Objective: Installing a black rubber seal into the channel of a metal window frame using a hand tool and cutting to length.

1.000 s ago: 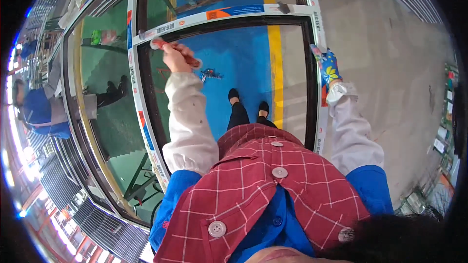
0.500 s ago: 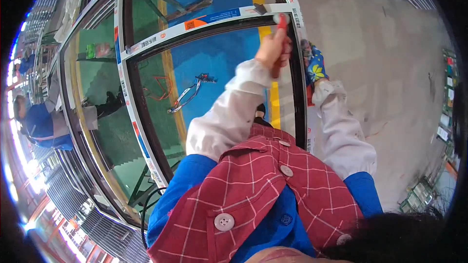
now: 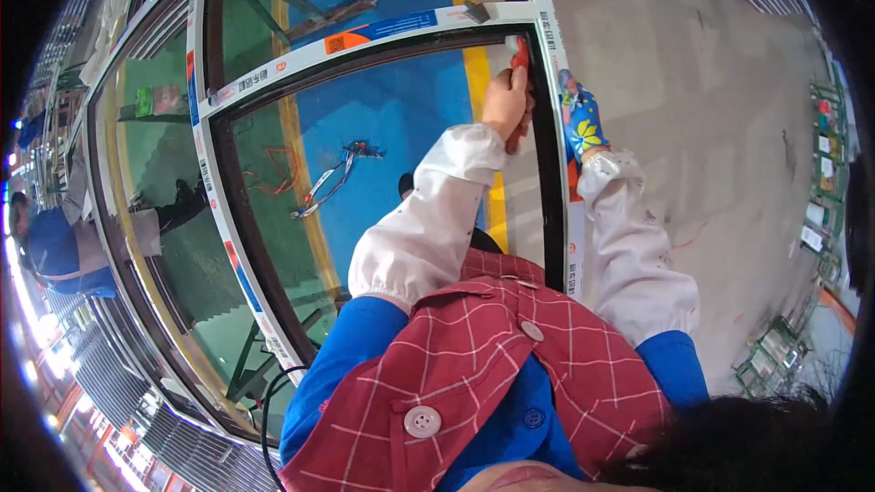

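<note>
My left hand [image 3: 507,107] is closed around a red-handled tool [image 3: 520,56] with a white rounded head. The tool's head lies at the inner upper right corner of a large window frame [image 3: 547,164], close to its black inner edge. My right hand [image 3: 583,120], in a blue floral glove, holds the outer side of the frame just below that corner; its fingers bend over the edge and are partly hidden. A small dark grey piece [image 3: 477,12] rests on the crossbar [image 3: 392,27] left of the corner.
Through the frame show a blue and green floor with yellow stripes, and a bundle of cables [image 3: 333,179]. A second frame [image 3: 137,210] stands to the left, with a person in blue [image 3: 64,251] beyond it. Green racks [image 3: 775,355] stand at the right.
The tool's head has come down slightly and leftward to the frame's inner corner. My right hand stays on the frame's side. The whole view has shifted a little.
</note>
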`<state>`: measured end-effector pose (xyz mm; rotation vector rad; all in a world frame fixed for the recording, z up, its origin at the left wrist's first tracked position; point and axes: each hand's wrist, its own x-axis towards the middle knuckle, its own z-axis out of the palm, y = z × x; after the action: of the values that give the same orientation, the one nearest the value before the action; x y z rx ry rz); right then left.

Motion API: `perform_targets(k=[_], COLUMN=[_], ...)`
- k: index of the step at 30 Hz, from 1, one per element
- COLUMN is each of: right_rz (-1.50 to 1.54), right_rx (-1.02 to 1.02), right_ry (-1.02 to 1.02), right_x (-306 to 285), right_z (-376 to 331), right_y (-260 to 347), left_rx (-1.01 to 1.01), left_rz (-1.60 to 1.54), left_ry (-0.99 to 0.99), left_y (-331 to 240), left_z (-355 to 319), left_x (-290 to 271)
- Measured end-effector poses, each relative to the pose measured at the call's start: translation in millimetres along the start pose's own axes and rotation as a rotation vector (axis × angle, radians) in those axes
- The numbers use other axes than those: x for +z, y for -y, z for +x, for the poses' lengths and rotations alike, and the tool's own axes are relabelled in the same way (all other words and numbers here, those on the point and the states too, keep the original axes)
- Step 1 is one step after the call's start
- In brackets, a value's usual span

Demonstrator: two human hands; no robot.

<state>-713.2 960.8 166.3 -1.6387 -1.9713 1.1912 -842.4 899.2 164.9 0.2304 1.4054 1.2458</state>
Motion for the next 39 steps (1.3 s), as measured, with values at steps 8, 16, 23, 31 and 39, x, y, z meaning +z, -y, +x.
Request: perform_targets(k=[8, 16, 23, 31, 39], right_rz=[0.099, -0.135, 0.000, -0.028, -0.315], right_rx=[0.082, -0.193, 0.060, 0.047, 0.040], right_ry=[0.025, -0.051, -0.064, -0.071, -0.118], right_x=[3.8, -4.3, -3.6, -8.8, -12.4], right_z=[21.3, 17.0, 16.2, 23.2, 19.5], right_y=[-36.4, -36.6, -28.7, -35.8, -26.6], left_rx=[0.126, 0.228, 0.258, 0.365, 0.392], left_rz=[-0.241, -0.193, -0.204, -0.525, 0.017], left_ry=[-0.109, -0.221, -0.418, -0.688, -0.320], left_y=[-3.7, -13.8, -10.4, -47.6, 19.9], left_z=[-38.8, -65.6, -71.0, -84.8, -26.5], left_x=[-92.6, -190.1, -241.0, -334.0, -167.1])
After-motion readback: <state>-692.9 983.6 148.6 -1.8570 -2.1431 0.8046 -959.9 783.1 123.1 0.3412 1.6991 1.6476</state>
